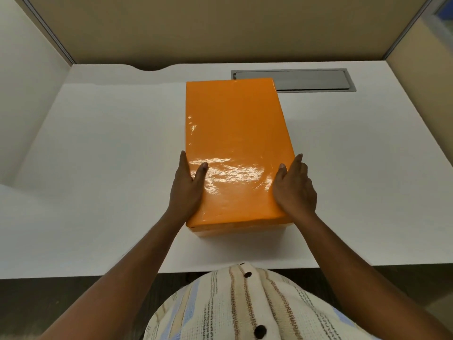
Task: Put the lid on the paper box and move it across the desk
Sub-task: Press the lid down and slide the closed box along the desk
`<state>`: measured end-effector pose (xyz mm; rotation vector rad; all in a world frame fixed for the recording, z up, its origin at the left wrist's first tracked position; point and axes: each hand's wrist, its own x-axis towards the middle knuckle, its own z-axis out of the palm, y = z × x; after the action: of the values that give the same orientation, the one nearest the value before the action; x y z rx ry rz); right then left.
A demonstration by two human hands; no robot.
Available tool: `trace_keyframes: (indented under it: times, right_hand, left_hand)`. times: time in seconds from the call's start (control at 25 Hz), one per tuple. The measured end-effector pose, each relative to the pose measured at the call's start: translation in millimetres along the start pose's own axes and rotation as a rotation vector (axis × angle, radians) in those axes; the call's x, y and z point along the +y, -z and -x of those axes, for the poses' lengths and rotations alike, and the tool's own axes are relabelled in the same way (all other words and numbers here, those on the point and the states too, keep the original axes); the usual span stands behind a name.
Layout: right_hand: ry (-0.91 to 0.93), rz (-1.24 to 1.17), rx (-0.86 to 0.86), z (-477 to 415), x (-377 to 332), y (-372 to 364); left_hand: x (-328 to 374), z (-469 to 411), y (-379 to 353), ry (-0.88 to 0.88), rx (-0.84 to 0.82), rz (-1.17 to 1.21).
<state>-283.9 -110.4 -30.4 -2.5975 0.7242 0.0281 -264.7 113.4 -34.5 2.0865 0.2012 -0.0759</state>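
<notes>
A glossy orange lid (235, 133) covers the orange paper box (235, 231), of which only a thin strip of the near wall shows under the lid's edge. The box stands lengthwise in the middle of the white desk (103, 168). My left hand (187, 190) presses flat against the lid's left side near the front corner, thumb resting on top. On the opposite side my right hand (293, 190) grips the front right corner in the same way, its thumb also on top.
A grey metal cable hatch (316, 79) is set into the desk behind the box, partly hidden by its far right corner. Beige partition walls (220, 28) close off the back and both sides. The desk's front edge lies close to my body.
</notes>
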Motion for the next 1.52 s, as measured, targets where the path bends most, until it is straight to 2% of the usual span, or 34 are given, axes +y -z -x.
trace_keyframes:
  times: [0.16,0.28,0.44,0.64,0.88,1.0,1.08,1.2,1.32,1.52]
  right_hand:
    - [-0.033,-0.094,-0.126,-8.3,1.7,5.6]
    - [-0.047,-0.235,-0.243,-20.6,4.6,12.5]
    - [0.101,-0.068,-0.19,-45.5,-6.5,20.5]
    - [0.253,-0.07,-0.191,-74.4,-32.6,18.9]
    - [0.26,-0.083,-0.163,-87.7,-31.2,20.0]
    - [0.24,-0.082,-0.069,-98.9,-38.1,27.4]
    - [0.236,-0.084,-0.006,-107.2,-44.6,29.3]
    - [0.268,-0.151,-0.091,-132.0,-56.2,28.1]
    - [0.359,-0.119,-0.17,-165.0,-68.9,19.1]
    - [0.376,-0.22,-0.197,-206.5,-81.1,9.4]
  left_hand:
    - [2.3,-0.9,2.6,0.057,-0.023,0.04]
    - [4.1,-5.5,5.9,0.03,-0.05,-0.071]
    - [17.1,-41.7,13.4,-0.066,-0.012,-0.125]
    - [24.5,-77.5,5.2,-0.095,-0.052,-0.17]
    - [13.2,-83.1,-1.3,-0.116,0.012,-0.176]
    - [13.1,-88.3,-1.3,-0.127,0.038,-0.188]
    - [20.2,-99.5,4.0,-0.09,0.038,-0.094]
    - [40.2,-134.4,10.6,-0.075,0.031,0.011]
    - [53.1,-169.0,7.8,-0.042,-0.03,-0.089]
    - [48.7,-185.3,0.9,-0.06,-0.077,-0.154]
